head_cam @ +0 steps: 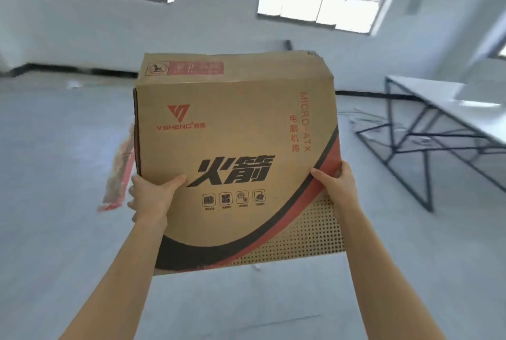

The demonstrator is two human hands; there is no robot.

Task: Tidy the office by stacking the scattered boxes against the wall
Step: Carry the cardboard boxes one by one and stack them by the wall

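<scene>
A large brown cardboard box with red and black print is held up in the air in front of me, its printed face toward the camera. My left hand grips its left edge, thumb on the front face and fingers behind. My right hand grips the right edge the same way. A loose flap or strip of red-printed cardboard hangs off the box's left side. The box's back and underside are hidden.
A white table on a black metal frame stands at the right, with cables on the floor near it. The grey floor stretches to a white wall with windows above.
</scene>
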